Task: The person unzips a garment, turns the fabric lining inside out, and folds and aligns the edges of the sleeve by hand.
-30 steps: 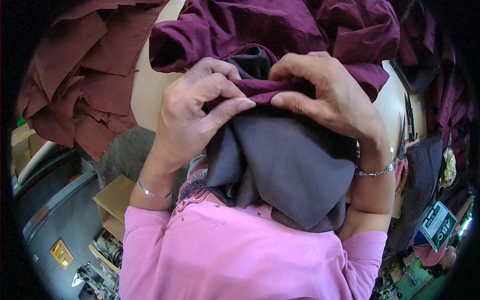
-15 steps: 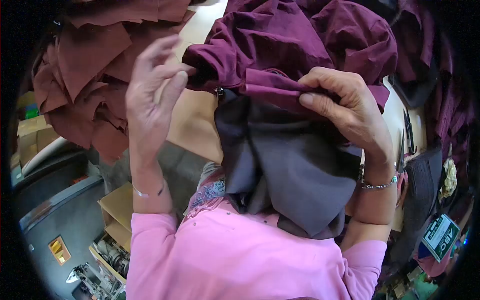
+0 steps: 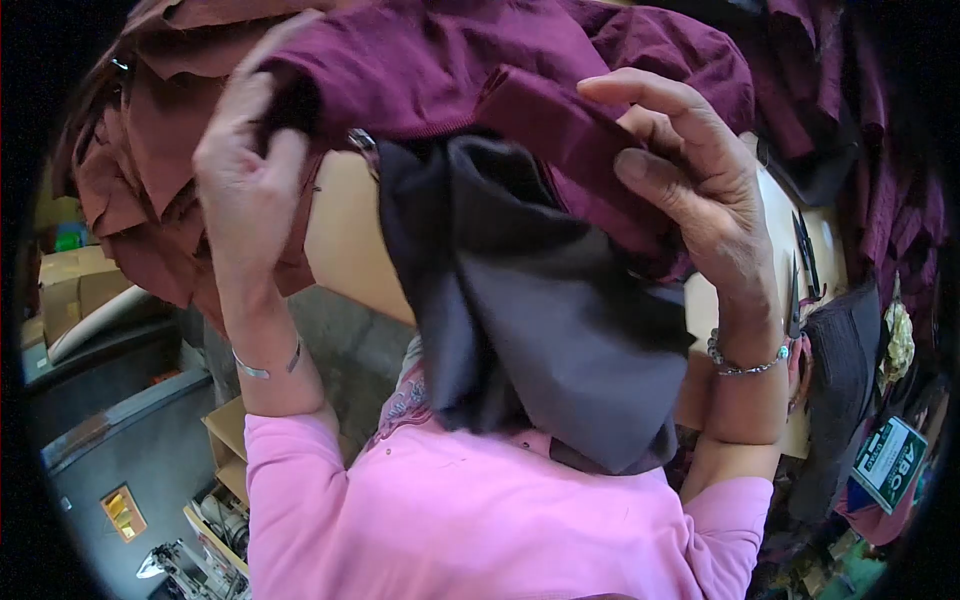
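Spreading out the edge where the maroon cloth (image 3: 440,70) meets the grey cloth (image 3: 590,340) looks like the step in hand. The maroon cloth is over the desk (image 3: 355,240) in front of you, and the grey cloth hangs below it, in front of your pink shirt (image 3: 510,510). Your right hand (image 3: 705,170) pinches the maroon band (image 3: 560,125) between thumb and fingers, at its right edge. Your left hand (image 3: 240,175) is at the maroon cloth's left end, fingers partly behind it; with the blur, I cannot tell whether that grip is pinching or only touching. A small metal piece (image 3: 361,140) sits near it, at the edge. As I judge it, your next move calls for a steady right grip and an untwisted band.
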The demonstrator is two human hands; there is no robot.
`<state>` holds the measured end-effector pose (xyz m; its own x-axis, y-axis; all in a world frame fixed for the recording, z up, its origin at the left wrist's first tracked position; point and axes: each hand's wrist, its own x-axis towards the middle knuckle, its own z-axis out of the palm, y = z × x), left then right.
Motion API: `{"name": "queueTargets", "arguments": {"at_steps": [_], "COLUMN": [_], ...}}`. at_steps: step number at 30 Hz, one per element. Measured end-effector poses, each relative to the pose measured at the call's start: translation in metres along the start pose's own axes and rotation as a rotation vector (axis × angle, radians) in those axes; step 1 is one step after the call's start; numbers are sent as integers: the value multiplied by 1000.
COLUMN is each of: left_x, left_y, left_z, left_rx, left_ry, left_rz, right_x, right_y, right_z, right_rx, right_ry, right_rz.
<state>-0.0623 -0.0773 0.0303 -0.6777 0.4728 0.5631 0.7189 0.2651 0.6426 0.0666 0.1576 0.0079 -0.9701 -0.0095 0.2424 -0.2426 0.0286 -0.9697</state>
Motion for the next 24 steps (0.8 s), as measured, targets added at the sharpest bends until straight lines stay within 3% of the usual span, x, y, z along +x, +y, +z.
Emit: {"name": "queueTargets", "arguments": {"at_steps": [4,6,10,13,15,17,20,23,24], "left_x": [10,6,7,12,16,15,11,5,4], "left_y": [35,34,36,36,35,37,38,49,53], "left_z": [12,26,44,47,47,51,56,59,60], "left_rx": [491,391,228,190,230,242,302,420,466], "left_ry": [46,-92,-193,-274,-300,-242,-222,-200,-187], "left_rz": [203,273,243,223,305,248,285,372,399], "right_x": [0,0,-6,0,-2,-3,-4,-4,-4], "right_y": [-8,-3,-10,-9,-11,-7,-10,-3,0], "right_z": [-2,-8,3,3,5,10,7,6,6], "right_rx": [-107,-112,16,-158,-399,-615,-615,-271,-292], "right_ry": [43,45,250,135,128,190,112,245,259], "right_rz": [-150,-251,-162,-330,-262,-261,-142,33,21]}}
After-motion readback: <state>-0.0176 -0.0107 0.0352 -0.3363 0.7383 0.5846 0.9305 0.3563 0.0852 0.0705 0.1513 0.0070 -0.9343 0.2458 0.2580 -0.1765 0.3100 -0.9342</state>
